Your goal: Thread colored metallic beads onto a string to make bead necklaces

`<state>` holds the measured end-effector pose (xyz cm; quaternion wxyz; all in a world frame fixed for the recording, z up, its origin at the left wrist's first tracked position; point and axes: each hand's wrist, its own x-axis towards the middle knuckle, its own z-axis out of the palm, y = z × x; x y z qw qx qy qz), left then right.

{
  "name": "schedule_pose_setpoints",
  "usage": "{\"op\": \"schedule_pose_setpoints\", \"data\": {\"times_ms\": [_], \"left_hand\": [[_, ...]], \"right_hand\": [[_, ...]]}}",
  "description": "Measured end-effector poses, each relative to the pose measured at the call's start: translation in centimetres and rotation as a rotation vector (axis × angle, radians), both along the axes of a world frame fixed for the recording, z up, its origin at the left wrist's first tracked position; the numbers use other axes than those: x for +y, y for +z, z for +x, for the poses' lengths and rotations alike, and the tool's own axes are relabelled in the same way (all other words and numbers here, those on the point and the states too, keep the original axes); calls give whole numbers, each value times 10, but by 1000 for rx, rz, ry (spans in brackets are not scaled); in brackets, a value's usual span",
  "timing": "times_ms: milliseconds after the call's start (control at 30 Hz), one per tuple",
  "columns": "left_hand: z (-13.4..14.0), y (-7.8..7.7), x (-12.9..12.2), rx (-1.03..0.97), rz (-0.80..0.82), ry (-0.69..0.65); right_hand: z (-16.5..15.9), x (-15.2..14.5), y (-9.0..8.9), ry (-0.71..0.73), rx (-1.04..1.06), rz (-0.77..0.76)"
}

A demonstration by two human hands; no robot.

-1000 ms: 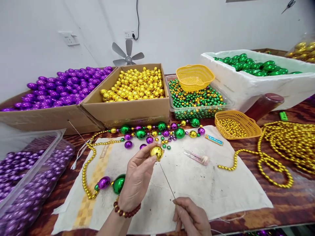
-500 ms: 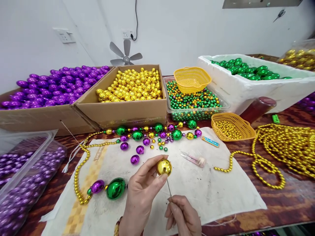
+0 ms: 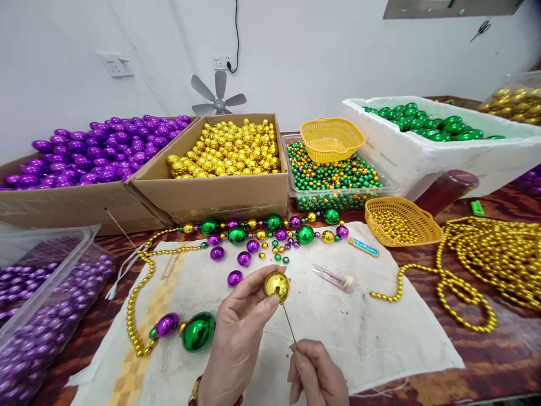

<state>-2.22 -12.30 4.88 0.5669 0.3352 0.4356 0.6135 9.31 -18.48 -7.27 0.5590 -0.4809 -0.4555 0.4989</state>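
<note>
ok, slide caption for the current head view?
Left hand pinches a gold ball while the right hand holds a thin needle at its underside, above a white cloth with loose purple beads.

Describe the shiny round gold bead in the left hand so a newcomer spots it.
Find the white cloth on the reddish-brown table. Above its middle, the bare left hand pinches the shiny round gold bead between thumb and fingers. Unlike the heaped gold beads in the brown cardboard box, it is held singly, with a thin dark needle running from its underside to the right hand.

Smooth, glossy gold bead (image 3: 278,284), metal needle (image 3: 289,322), matt cloth (image 3: 380,332).
</note>
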Motion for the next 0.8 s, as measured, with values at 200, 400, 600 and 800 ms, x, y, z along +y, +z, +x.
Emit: {"op": "schedule_pose_setpoints", "data": {"times_ms": [200,400,600,800], "left_hand": [[3,6,-2,61,23,73],[1,10,4,6,10,12],[-4,8,6,13,-11,57],[-3,10,0,141,49,91]], "right_hand": [[-6,6,4,55,47,43],[-10,2,10,-7,-86,94],[-7,10,20,-34,-233,150],[-10,6,13,-17,-266,193]]}}
